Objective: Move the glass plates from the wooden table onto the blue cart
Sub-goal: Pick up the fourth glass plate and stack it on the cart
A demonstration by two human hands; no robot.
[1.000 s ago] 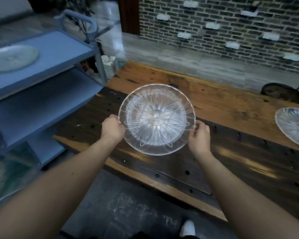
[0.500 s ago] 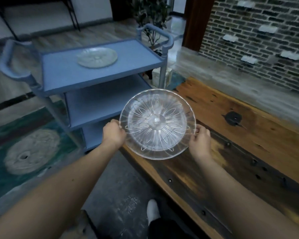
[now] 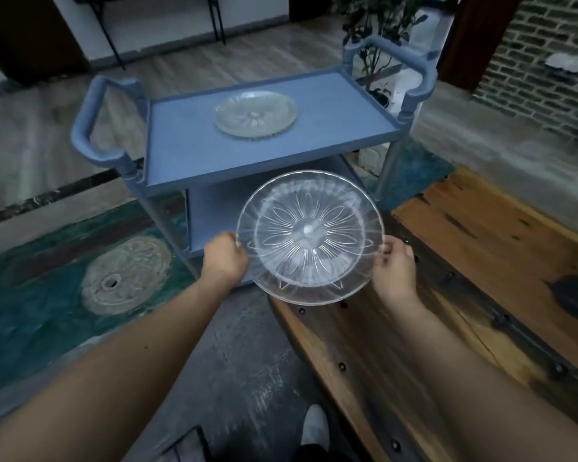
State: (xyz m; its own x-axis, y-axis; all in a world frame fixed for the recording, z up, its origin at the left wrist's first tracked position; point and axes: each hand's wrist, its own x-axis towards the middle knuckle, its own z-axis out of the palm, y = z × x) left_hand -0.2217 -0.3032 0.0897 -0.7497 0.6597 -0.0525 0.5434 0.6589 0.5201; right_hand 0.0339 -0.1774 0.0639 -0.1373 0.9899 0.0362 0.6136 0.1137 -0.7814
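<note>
I hold a clear glass plate with a cut flower pattern in the air, between the wooden table and the blue cart. My left hand grips its left rim and my right hand grips its right rim. The blue cart stands straight ahead, its top shelf bearing another glass plate. The wooden table runs along my right, and its near left corner lies under the held plate.
The cart has raised handles at both ends and a lower shelf behind the held plate. A teal rug with a round pale motif covers the floor at left. A potted plant stands behind the cart. My shoe shows below.
My view has swung left from the table toward the cart, which now sits straight ahead. The plate has stayed gripped in both hands and has left the table's top.
</note>
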